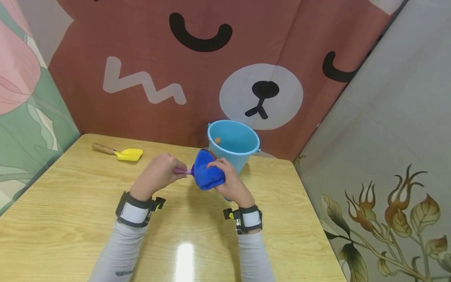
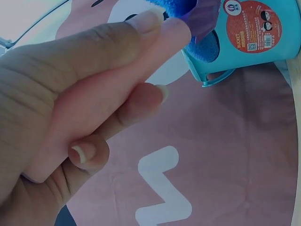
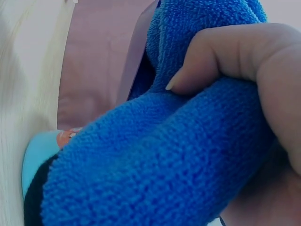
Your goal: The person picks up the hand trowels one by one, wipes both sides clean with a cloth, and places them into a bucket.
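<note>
In the head view my left hand (image 1: 156,176) pinches the pink handle (image 1: 180,171) of a small shovel with a purple blade (image 2: 203,19). The left wrist view has thumb and fingers wrapped along that handle. A bunched blue terry cloth (image 1: 207,172) covers most of the blade. Gripping the cloth from the other side is my right hand (image 1: 233,187), its thumb pressed into a fold in the right wrist view. Both hands are raised over the middle of the table, in front of a light-blue bucket (image 1: 237,158).
On the wooden table (image 1: 70,203), a yellow shovel (image 1: 129,154) with a wooden handle lies at the back left. A brown rounded tip (image 1: 217,140) shows inside the bucket. Printed cloth walls (image 1: 141,113) stand right behind and beside the table.
</note>
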A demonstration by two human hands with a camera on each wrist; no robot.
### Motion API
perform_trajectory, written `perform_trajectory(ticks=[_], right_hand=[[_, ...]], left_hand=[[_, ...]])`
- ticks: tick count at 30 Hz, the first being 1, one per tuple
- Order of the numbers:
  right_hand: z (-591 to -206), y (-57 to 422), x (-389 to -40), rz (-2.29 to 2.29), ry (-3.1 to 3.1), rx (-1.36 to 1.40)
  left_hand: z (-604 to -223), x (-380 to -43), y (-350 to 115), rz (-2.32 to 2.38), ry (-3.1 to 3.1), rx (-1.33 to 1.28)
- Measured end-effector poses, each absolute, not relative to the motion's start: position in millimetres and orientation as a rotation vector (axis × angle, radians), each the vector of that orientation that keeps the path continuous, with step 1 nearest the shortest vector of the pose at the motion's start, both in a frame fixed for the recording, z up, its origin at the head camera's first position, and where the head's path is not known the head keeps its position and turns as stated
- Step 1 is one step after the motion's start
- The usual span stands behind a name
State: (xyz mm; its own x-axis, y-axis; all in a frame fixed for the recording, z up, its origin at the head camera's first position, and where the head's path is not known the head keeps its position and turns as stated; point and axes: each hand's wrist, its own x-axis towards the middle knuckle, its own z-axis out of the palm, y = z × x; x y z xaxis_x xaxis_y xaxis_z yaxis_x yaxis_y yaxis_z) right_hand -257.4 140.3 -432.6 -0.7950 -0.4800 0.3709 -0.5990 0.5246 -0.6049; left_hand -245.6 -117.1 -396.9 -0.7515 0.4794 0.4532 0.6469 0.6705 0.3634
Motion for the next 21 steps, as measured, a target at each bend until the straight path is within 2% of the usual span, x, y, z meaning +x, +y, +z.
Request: perform_trajectory(ticks=[21], right_hand=[[-433.0, 156.2, -259.6, 1.088, -2.634, 0.829]], left_hand=[[-395.8, -245.5, -124.4, -0.752, -2.543, -0.882]])
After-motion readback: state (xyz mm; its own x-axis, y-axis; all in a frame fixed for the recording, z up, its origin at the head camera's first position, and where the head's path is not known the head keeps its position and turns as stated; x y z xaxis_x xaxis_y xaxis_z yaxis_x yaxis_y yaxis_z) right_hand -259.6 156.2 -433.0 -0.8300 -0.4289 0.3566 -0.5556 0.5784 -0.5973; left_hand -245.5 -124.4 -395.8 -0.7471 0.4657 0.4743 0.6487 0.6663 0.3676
